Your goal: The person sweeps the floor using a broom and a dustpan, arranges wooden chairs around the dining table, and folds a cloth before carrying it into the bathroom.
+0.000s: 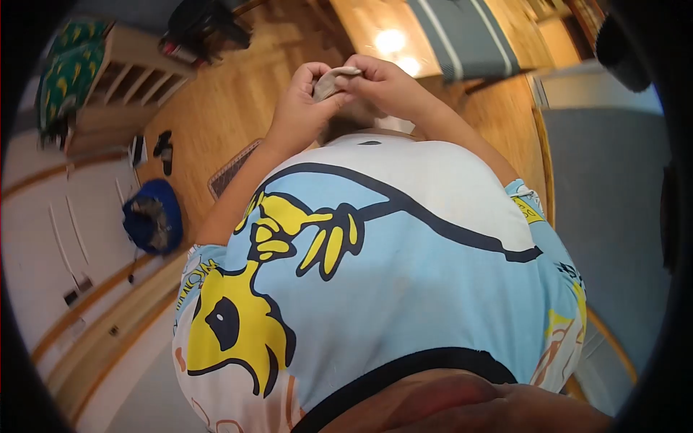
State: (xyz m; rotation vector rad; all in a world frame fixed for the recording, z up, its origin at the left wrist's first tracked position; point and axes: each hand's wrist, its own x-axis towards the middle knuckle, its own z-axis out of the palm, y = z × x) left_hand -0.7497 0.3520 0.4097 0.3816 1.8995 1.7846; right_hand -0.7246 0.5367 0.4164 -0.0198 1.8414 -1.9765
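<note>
A small, soft-looking piece of greyish-beige cloth (328,84) is bunched up in front of my body, near the top of the head view. My left hand (303,107) pinches it from the left, thumb and fingers closed on it. From the other side, my right hand (386,88) grips its upper right edge between thumb and fingers. The two hands are close together, and part of the cloth is hidden behind the fingers. Its exact kind cannot be made out.
A wooden table (375,22) with a grey striped runner (465,36) stands beyond my right hand. To the left are a wooden shelf unit (133,86) under a green patterned cloth (72,76), a blue bag or basket (153,216) and dark slippers (164,151) on the wooden floor.
</note>
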